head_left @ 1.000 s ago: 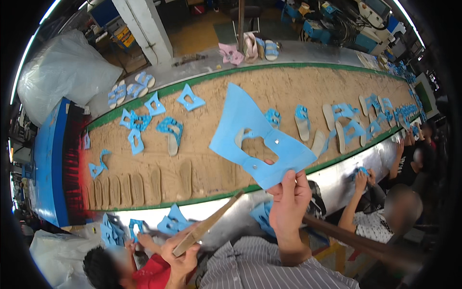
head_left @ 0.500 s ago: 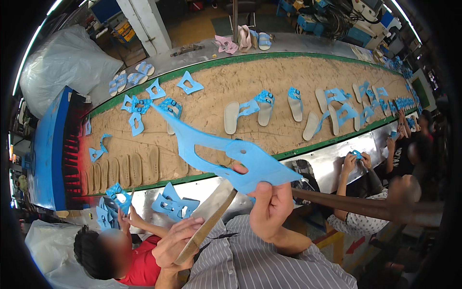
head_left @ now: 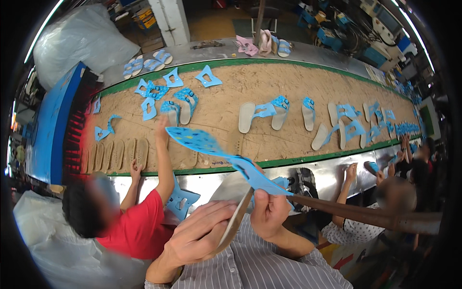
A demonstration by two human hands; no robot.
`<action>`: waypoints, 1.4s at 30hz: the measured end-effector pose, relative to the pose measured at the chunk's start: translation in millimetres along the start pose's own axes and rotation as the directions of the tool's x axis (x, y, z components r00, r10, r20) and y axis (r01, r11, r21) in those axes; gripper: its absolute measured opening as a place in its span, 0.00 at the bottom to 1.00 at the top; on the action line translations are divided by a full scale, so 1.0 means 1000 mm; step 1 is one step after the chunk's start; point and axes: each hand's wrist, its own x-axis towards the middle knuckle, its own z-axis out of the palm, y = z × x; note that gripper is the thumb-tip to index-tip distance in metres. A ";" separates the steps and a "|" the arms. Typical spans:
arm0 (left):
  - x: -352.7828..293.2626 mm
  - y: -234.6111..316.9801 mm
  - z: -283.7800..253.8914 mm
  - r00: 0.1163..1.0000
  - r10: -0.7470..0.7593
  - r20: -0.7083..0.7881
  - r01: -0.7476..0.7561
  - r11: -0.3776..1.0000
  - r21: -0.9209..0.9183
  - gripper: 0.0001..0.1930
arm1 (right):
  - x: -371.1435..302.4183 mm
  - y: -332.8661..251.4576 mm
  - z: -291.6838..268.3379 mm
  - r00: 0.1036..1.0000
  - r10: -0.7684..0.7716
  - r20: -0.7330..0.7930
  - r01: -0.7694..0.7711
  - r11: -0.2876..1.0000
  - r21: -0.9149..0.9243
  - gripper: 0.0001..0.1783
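Note:
My left hand (head_left: 197, 236) grips a sandal sole (head_left: 235, 224) from the side, with its light face away from me and its edge tilted up. Pinched between thumb and fingers of my right hand (head_left: 270, 216) is a blue sandal upper (head_left: 260, 180). This upper stretches up and left over the belt, twisted so that part of its patterned face shows. Its near end is right beside the tip of the sole; whether they touch, I cannot tell. Behind my left hand, more blue uppers (head_left: 182, 198) lie on the metal ledge.
A brown conveyor belt (head_left: 221, 103) with green edges carries soles (head_left: 246, 118), blue uppers (head_left: 208, 77) and sandals. At left, a person in a red shirt (head_left: 132, 229) reaches over it. Co-workers sit at right, near a brown bar (head_left: 356, 210). A blue machine (head_left: 55, 125) stands far left.
The upper in my right hand has turned, showing some of its patterned side. My left hand and the sole have moved up and right, nearer to it. The red-shirted person's arm now extends over the belt.

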 end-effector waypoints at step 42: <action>0.013 -0.054 0.000 0.656 -0.599 -0.459 0.555 0.795 -0.245 0.12 | 0.017 -0.012 0.084 0.911 -0.343 0.229 0.329 0.939 0.095 0.36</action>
